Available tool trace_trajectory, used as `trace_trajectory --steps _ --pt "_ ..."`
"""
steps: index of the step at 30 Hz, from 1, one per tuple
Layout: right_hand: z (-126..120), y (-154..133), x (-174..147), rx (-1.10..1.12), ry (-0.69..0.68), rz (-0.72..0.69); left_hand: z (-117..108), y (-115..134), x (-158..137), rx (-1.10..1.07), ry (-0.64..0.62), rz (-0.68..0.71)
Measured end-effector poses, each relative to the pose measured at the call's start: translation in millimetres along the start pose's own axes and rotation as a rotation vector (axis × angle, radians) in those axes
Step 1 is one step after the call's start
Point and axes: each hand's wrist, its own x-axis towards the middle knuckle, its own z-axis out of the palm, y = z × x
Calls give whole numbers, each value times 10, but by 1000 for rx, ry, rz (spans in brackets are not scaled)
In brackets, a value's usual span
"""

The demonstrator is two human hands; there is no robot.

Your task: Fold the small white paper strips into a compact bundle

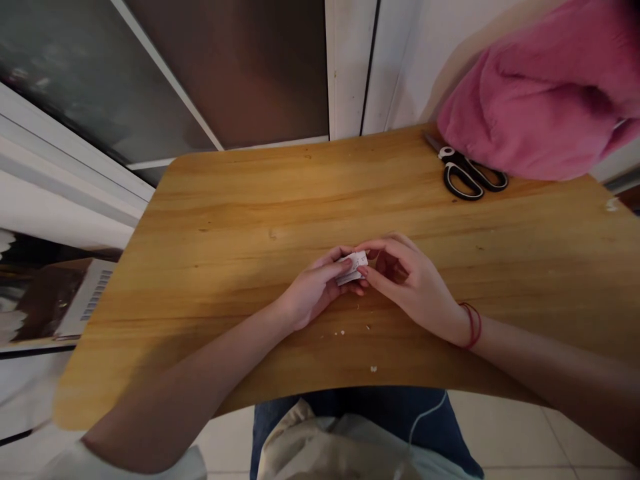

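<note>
A small stack of white paper slips (356, 264) with faint printed marks is held above the middle of the wooden table (240, 220). My left hand (320, 283) grips its left end, thumb on top and fingers underneath. From the other side my right hand (407, 280) pinches the right end between thumb and index finger, its other fingers curled. A red string bracelet (471, 325) circles my right wrist. What the slips carry is too small to read, and their underside is hidden by my left fingers.
Black-handled scissors (467, 175) lie at the back right, partly against a pink plush cloth (540, 107). Tiny white scraps (373, 369) are scattered near the front edge. A box (83, 300) stands left of the table, and glass-panelled doors (240, 67) rise behind it.
</note>
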Motion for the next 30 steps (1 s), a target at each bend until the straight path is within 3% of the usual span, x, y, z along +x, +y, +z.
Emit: trace_trajectory --steps 4,12,17,30 --pt "18 -2 -8 62 14 40 21 -1 -15 -9 6 -24" --pt "23 39 -9 -88 -65 -61 -4 19 -17 -62 13 0" --pt "13 23 5 -100 -91 -74 -9 19 -6 -94 64 13" --pt "20 64 30 -110 -101 -115 55 18 -47 -88 29 -28"
